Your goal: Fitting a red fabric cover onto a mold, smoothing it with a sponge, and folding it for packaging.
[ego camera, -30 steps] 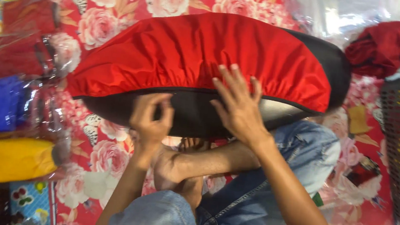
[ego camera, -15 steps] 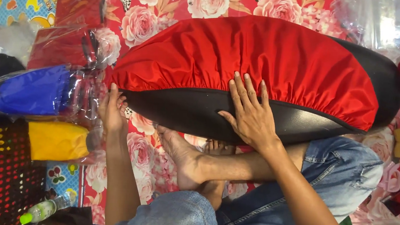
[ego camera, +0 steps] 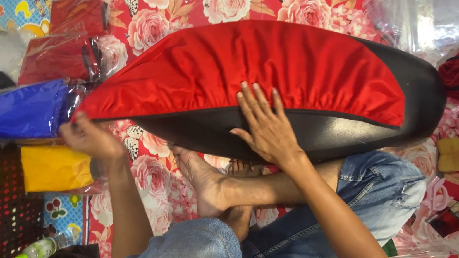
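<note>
Fingers of the right hand (ego camera: 267, 128) were spread flat on the black seat (ego camera: 318, 137), gripping nothing; the red cover's (ego camera: 257, 70) tip was pinched by the left hand (ego camera: 89, 138).

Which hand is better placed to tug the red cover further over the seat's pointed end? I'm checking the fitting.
Probably the left hand: it's at the pointed tip of the red cover. The right hand lies flat mid-seat.
</note>
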